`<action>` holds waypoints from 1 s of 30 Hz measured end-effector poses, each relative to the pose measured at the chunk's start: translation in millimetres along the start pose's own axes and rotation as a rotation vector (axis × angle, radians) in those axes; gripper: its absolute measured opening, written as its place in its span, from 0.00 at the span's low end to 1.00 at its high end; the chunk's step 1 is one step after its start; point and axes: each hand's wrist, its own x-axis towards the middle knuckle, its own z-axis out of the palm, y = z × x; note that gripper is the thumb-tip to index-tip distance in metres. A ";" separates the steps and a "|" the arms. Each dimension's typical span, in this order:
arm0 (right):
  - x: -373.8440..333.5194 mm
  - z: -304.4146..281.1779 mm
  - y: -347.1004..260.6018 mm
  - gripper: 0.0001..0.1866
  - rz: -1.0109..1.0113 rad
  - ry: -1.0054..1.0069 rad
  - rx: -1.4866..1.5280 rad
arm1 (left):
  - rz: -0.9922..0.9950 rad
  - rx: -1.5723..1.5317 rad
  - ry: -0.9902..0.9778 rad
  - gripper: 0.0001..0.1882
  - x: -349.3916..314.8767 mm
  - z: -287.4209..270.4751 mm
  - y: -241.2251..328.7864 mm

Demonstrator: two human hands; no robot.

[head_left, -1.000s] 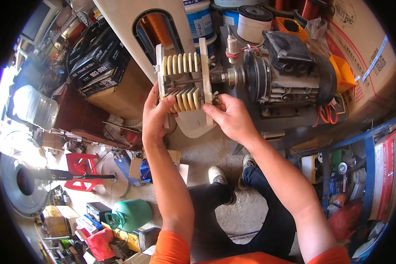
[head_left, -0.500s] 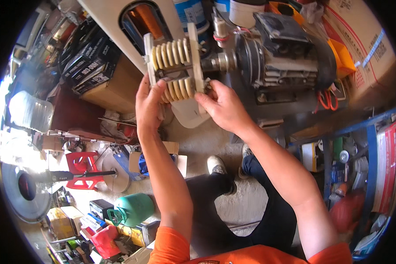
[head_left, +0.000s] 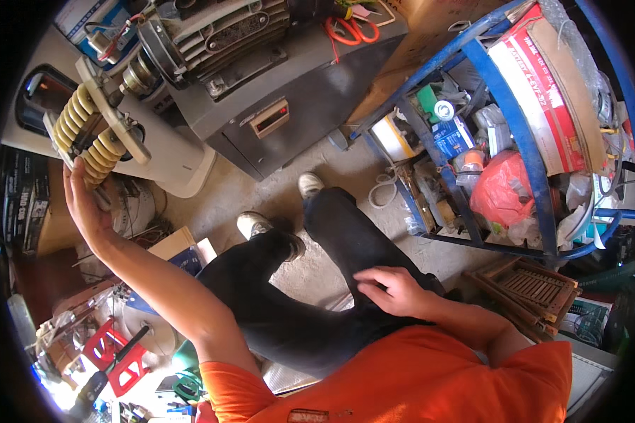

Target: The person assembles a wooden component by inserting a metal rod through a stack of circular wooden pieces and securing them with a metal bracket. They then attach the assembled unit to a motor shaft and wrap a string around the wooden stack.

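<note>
Right hand [head_left: 395,292] now off winder's edge [head_left: 116,113]

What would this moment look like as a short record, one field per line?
Left hand: fingers at the lower end of a ribbed frame; firmness of grip unclear
Right hand: over the dark trousers, nothing visibly held
Ribbed frame: two rows of cream ribs between pale end plates
Motor: on a grey cabinet, right of the ribbed frame
Right side: blue metal rack holding a red plastic bag
</note>
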 end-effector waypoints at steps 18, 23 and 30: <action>-23.1 32.1 -22.5 0.09 -0.054 -0.205 -0.032 | 0.038 -0.030 0.034 0.27 -7.3 7.7 2.7; -23.0 24.9 -25.9 0.09 -0.082 -0.181 -0.046 | 0.059 -0.073 0.032 0.30 -4.2 11.2 -3.9; -24.8 28.6 -26.5 0.09 -0.069 -0.149 -0.077 | 0.027 -0.069 0.031 0.28 -12.4 15.7 6.5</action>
